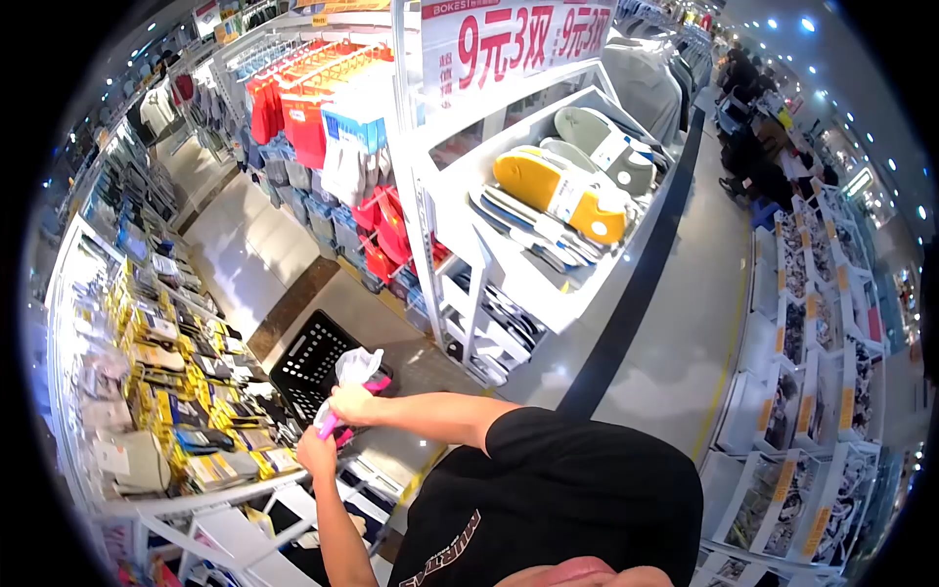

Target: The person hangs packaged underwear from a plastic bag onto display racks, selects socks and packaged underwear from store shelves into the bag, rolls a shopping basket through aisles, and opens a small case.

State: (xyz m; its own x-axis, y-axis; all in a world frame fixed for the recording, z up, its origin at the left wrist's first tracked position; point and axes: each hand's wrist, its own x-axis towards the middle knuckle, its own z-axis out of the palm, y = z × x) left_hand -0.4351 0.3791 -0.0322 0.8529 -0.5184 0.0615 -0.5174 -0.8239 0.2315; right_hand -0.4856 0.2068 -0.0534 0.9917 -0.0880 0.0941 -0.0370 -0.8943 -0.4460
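Both hands are close together in the lower left middle of the head view. My left hand (318, 452) is closed on the lower end of a small pink and white item (328, 423). Just above it, my right hand (352, 403) grips the same item, with a crumpled white part (359, 366) rising over its fingers. Bright pink shows beside both hands. What the item is, I cannot make out. Right behind the hands is a black perforated basket (311, 362).
A display table (147, 507) of packaged socks lies at the left. Ahead stand racks with red socks (303, 127) and a white bin (572, 303) of insoles, one pair yellow (558, 196). White shelving (758, 411) lines the right. Several people are at the upper right.
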